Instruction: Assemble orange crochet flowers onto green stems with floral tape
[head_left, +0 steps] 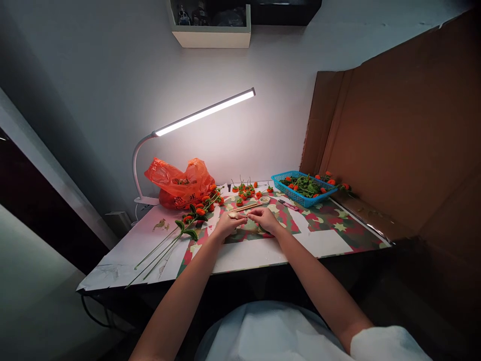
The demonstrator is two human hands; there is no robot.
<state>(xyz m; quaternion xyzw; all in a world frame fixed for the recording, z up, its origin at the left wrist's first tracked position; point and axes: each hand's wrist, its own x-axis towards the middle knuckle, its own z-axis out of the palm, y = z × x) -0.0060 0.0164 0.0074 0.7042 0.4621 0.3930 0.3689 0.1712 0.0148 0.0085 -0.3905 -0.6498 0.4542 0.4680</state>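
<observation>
My left hand (228, 223) and my right hand (263, 218) are close together above the camouflage-patterned sheet (255, 231). The fingers of both are pinched towards each other around something too small to make out. Thin wooden sticks (246, 206) lie just beyond my fingers, beside a small round roll (264, 199). Behind them stand several small orange flowers (246, 191) with upright stems. Long-stemmed orange flowers with green leaves (191, 233) lie to the left of my left hand. A pink cutter (288, 204) rests to the right of the roll.
An orange plastic bag (176, 193) sits at the back left, near a lit desk lamp (205, 113). At the back right, a blue basket (308, 201) holds green pieces and orange flowers. A cardboard sheet (398, 125) stands along the right side.
</observation>
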